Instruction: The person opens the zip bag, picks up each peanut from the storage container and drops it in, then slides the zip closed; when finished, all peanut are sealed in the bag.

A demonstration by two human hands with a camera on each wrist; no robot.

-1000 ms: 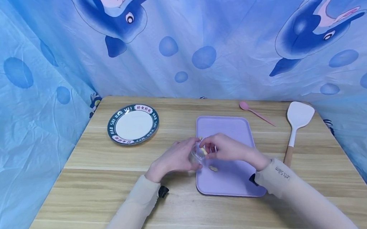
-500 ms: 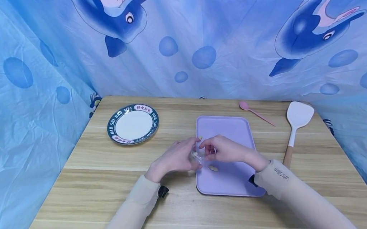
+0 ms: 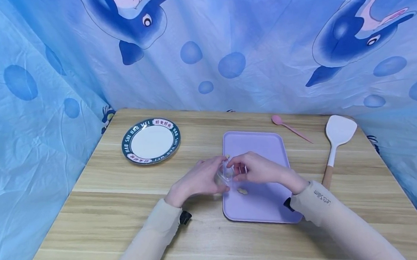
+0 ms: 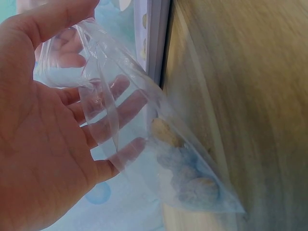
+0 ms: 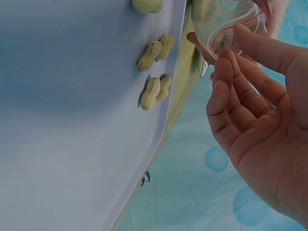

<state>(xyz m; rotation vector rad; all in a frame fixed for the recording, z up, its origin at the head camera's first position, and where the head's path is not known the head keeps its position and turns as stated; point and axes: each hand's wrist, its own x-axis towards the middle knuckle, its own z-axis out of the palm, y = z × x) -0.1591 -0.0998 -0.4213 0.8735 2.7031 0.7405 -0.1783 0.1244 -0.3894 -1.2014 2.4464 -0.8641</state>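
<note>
A clear zip bag [image 3: 225,177] is held over the left edge of a purple tray [image 3: 262,209] by my left hand [image 3: 202,179]. In the left wrist view, the thumb is at its top, the fingers [image 4: 130,108] show through the film, and several peanuts [image 4: 199,191] sit in the bottom corner. My right hand [image 3: 255,168] is at the bag's mouth, which has a red zip line. Its thumb and curled fingertips [image 5: 222,72] are apart, with no peanut showing between them. One peanut [image 3: 242,191] lies on the tray; the right wrist view shows more peanuts [image 5: 150,94] near the tray's edge.
A white plate [image 3: 152,142] with a dark green rim is at the back left of the wooden table [image 3: 199,245]. Beyond the tray on the right lie a pink spoon [image 3: 291,129] and a white spatula [image 3: 339,132] with a wooden handle. A blue dolphin-print curtain [image 3: 244,29] hangs behind.
One second ago a peanut showed at my right fingertips by the bag's mouth; it is no longer seen there. Both hands stay in nearly the same place.
</note>
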